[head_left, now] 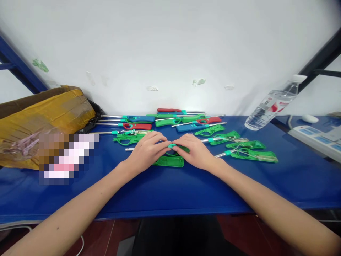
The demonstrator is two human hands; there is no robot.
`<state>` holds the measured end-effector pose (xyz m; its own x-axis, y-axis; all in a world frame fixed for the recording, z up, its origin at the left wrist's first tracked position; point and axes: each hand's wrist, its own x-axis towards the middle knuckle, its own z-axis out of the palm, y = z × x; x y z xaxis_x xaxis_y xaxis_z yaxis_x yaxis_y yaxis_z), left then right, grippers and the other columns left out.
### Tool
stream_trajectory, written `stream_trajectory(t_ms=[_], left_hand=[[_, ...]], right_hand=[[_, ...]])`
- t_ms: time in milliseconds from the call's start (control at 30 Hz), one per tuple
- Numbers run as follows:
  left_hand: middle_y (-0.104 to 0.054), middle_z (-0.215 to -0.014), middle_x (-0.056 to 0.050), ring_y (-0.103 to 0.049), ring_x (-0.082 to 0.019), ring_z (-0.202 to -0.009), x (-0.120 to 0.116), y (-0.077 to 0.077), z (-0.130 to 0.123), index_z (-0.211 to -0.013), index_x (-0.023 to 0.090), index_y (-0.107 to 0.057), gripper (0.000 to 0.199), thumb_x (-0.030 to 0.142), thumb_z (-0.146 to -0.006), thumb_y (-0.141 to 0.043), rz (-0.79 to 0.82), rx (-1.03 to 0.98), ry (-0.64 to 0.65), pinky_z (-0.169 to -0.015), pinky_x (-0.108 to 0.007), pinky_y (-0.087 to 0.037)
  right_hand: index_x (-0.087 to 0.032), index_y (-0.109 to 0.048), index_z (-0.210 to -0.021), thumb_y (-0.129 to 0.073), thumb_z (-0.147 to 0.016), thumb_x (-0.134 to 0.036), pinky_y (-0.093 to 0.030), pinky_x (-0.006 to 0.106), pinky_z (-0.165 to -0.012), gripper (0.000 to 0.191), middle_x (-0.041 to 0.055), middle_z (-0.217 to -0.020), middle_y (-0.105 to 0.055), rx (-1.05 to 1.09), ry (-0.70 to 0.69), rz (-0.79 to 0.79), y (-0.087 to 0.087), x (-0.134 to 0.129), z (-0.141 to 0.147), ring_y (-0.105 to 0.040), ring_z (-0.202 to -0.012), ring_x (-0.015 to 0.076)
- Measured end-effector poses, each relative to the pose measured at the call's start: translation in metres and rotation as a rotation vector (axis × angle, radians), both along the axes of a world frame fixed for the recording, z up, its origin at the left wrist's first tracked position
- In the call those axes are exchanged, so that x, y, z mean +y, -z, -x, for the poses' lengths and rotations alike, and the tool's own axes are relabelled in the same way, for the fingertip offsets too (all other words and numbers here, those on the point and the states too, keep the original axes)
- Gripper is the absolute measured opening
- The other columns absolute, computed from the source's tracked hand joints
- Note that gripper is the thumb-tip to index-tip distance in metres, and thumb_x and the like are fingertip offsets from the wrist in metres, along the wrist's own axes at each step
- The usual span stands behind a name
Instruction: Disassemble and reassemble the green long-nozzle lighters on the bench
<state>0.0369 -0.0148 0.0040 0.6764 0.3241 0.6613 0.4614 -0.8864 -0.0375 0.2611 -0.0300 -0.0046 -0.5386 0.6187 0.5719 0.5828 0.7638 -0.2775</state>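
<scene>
My left hand [150, 147] and my right hand [195, 151] meet at the middle of the blue table, fingertips pinched around a small teal piece [172, 145] of a green lighter. A metal tube [129, 149] sticks out left of my left hand. Just below my fingers lies a green half shell [170, 161]. Left of them rests an opened green lighter [125, 138] with wires showing. To the right are several opened green shells, one [254, 155] with a metal tube and wires. The inner parts under my fingers are hidden.
Red, blue and green lighters [140, 118] lie along the wall. A taped box [48, 117] stands at the left, beside a pixelated patch. At the right are a tilted-looking water bottle [274, 105], a white power strip [317, 137] and a white mouse [309, 118].
</scene>
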Motion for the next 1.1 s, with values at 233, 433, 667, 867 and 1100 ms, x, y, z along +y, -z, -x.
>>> stream_trajectory(t_ms=[233, 433, 667, 867, 1100], left_hand=[[-0.068, -0.091, -0.007, -0.057, -0.020, -0.089, 0.005, 0.005, -0.001, -0.090, 0.016, -0.072, 0.019, 0.024, -0.097, -0.057, 0.085, -0.065, -0.090, -0.083, -0.037, -0.049], [-0.065, -0.105, -0.008, -0.059, -0.021, -0.100, 0.011, 0.012, 0.001, -0.091, 0.019, -0.075, 0.017, 0.025, -0.095, -0.059, 0.258, -0.129, -0.043, -0.091, -0.038, -0.049], [-0.065, -0.114, -0.012, -0.057, -0.025, -0.111, 0.011, 0.009, 0.005, -0.098, 0.017, -0.074, 0.021, 0.032, -0.094, -0.062, 0.295, -0.057, -0.072, -0.100, -0.045, -0.046], [-0.062, -0.123, -0.015, -0.052, -0.031, -0.122, 0.012, 0.003, 0.017, -0.106, 0.015, -0.075, 0.030, 0.037, -0.086, -0.070, 0.361, 0.095, -0.133, -0.106, -0.050, -0.043], [-0.064, -0.122, -0.011, -0.055, -0.030, -0.118, 0.020, 0.006, 0.018, -0.102, 0.023, -0.078, 0.021, 0.036, -0.085, -0.071, 0.432, 0.132, -0.092, -0.103, -0.049, -0.046]], right_hand=[[-0.016, -0.062, -0.124, -0.060, -0.094, -0.037, -0.052, 0.043, -0.092, 0.037, 0.0135, -0.115, -0.069, 0.032, 0.018, -0.043, 0.000, -0.002, -0.001, -0.061, -0.106, 0.0261], [-0.020, -0.068, -0.115, -0.060, -0.095, -0.031, -0.051, 0.043, -0.089, 0.025, 0.0098, -0.105, -0.070, -0.020, -0.072, -0.110, -0.001, 0.002, -0.002, -0.060, -0.100, 0.0246], [-0.020, -0.067, -0.118, -0.068, -0.089, -0.028, -0.054, 0.041, -0.082, 0.030, 0.0089, -0.102, -0.069, 0.043, -0.050, 0.030, 0.000, 0.004, -0.003, -0.061, -0.093, 0.0237], [-0.020, -0.070, -0.106, -0.074, -0.084, -0.026, -0.054, 0.039, -0.085, 0.023, 0.0085, -0.104, -0.070, 0.074, -0.020, 0.150, -0.004, 0.004, -0.004, -0.063, -0.098, 0.0238], [-0.023, -0.069, -0.117, -0.073, -0.085, -0.028, -0.052, 0.038, -0.082, 0.033, 0.0060, -0.099, -0.073, 0.007, -0.044, 0.199, -0.007, 0.011, 0.001, -0.065, -0.092, 0.0224]])
